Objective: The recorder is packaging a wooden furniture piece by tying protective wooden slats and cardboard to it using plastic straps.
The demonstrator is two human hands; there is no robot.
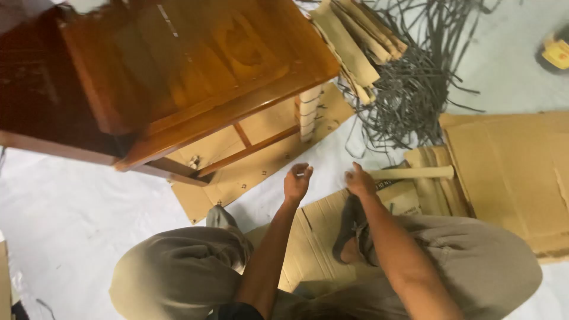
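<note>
From the head camera, the person sits on the floor with knees apart in loose olive-grey trousers [178, 266]. The right hand [360, 181] has its fingers curled shut around the end of a pale, round wooden handle [415, 172], which lies level and points away to the right over a stack of folded brown cardboard sheets [504, 172]. The left hand [296, 182] hovers just beside it, fingers loosely bent with thumb and forefinger close together; whether they pinch anything is too small to tell. Just beyond the hands stands a glossy reddish-brown wooden table [195, 65], its legs resting on a flat cardboard sheet [261, 166]; one leg [309, 112] is wrapped in pale paper. Behind lies a tangle of dark grey plastic straps [415, 89] on the white floor covering [71, 207].
</note>
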